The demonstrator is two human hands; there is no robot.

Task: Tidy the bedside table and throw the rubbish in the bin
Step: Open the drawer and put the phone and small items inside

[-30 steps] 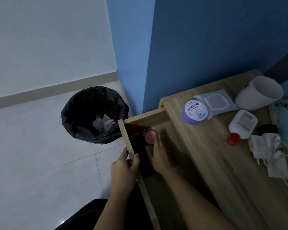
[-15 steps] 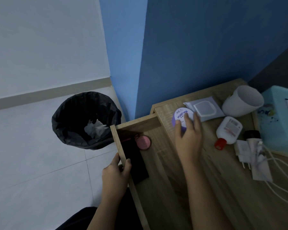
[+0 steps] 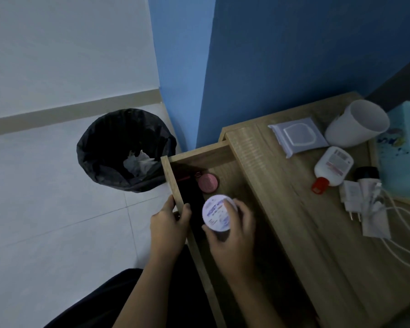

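Jar (image 3: 217, 213): white lid up, held over the open drawer (image 3: 200, 154), near a round pink tin (image 3: 207, 183).
Right hand (image 3: 232, 235): fingers curled round the jar.
Left hand (image 3: 168, 223): clasps the drawer's front edge, thumb inside, fingers outside.
Bin (image 3: 100, 150): on the floor beside the drawer, black liner, crumpled paper inside.
Table (image 3: 294, 233): wipes pack (image 3: 298, 136), tilted cup (image 3: 355, 124), bottle (image 3: 333, 165), chargers (image 3: 352, 195).

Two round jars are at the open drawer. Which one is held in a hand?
The jar with the white printed lid: the right hand grips it. The pink-lidded jar sits untouched further back in the drawer.
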